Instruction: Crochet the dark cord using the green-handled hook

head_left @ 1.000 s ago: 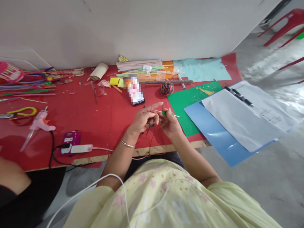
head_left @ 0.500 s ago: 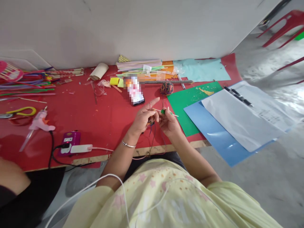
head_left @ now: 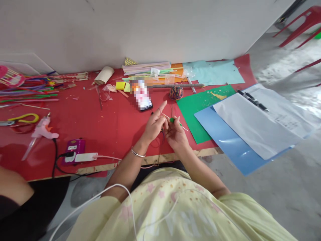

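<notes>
My right hand (head_left: 177,136) grips a thin crochet hook (head_left: 172,119) with a green handle section. Its pale ends stick out past the fingers on both sides. My left hand (head_left: 153,128) is beside it, index finger stretched up with a strand of yarn around it, thumb and other fingers closed. They pinch a small dark piece of yarn work, mostly hidden by the fingers. Beyond the hands lies a multicoloured yarn ball (head_left: 176,93), from which a strand runs down towards them. Loose yarn tails hang below the hands near the table edge.
A phone (head_left: 145,105) with a partly blurred screen lies behind my left hand. Green sheet (head_left: 198,130), blue folder (head_left: 225,147) and pens are to the right. A glue gun (head_left: 42,129), scissors (head_left: 27,117) and purple power socket (head_left: 75,147) are left, near another person's arm.
My left hand has turned slightly and shifted a little right, its index finger pointing more upward. The hook tilts more steeply, and the yarn work is more hidden.
</notes>
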The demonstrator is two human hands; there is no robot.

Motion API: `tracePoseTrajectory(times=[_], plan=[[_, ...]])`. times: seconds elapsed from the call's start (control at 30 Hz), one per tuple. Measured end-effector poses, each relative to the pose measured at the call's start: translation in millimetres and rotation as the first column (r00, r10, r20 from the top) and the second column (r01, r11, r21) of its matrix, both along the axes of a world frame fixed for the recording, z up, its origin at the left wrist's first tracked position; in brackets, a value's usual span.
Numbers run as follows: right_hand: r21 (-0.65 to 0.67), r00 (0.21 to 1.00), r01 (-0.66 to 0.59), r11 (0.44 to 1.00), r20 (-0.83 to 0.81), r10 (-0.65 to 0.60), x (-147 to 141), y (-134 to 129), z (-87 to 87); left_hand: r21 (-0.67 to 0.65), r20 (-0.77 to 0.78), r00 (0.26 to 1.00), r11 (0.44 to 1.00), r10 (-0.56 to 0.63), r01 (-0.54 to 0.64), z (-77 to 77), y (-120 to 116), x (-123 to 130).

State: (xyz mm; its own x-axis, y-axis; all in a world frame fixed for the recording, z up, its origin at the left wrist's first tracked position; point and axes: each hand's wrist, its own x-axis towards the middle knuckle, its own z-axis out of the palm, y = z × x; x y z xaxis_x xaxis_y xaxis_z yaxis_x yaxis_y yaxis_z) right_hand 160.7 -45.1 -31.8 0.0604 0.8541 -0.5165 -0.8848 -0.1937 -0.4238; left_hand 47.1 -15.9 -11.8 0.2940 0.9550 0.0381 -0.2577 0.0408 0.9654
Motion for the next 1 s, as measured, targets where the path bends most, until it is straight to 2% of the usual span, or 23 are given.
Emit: tracePoseTrajectory(times=[0.13,0.27,0.37,0.47,0.63,0.8,0.87,1.0], plan=[[0.013,1.0,0.004,1.0,0.027,-0.005,3,-1,-3.8,-0.105,0.087,0.996,0.994,-0.015,0.024,6.4,1,-3],[0.1,0.985,0.016,0.995,0.172,-0.033,8,-1,-6.6,-0.16,0.165,0.985,0.985,-0.042,0.069,10.0,3,-8],[0.235,0.929,0.054,0.971,0.344,-0.135,14,0,-9.1,-0.182,0.184,0.98,0.977,-0.074,0.108,11.0,3,-12],[0.341,0.839,0.037,0.939,0.5,-0.215,22,-1,-14.2,-0.198,0.183,0.979,0.971,-0.094,0.13,12.9,4,-14],[0.484,0.673,-0.113,0.868,0.679,-0.291,42,-2,-16.4,-0.228,0.173,0.974,0.956,-0.148,0.185,17.1,4,-17],[0.527,0.557,-0.386,0.757,0.788,-0.264,74,5,0.6,-0.268,0.226,0.946,0.919,-0.233,0.29,17.7,4,-24],[0.481,0.601,-0.416,0.772,0.782,-0.164,83,10,5.8,-0.283,0.238,0.931,0.897,-0.277,0.339,16.1,3,-26],[0.34,0.812,-0.355,0.871,0.574,0.107,74,10,4.5,-0.282,0.175,0.93,0.889,-0.322,0.361,13.9,1,-23]])
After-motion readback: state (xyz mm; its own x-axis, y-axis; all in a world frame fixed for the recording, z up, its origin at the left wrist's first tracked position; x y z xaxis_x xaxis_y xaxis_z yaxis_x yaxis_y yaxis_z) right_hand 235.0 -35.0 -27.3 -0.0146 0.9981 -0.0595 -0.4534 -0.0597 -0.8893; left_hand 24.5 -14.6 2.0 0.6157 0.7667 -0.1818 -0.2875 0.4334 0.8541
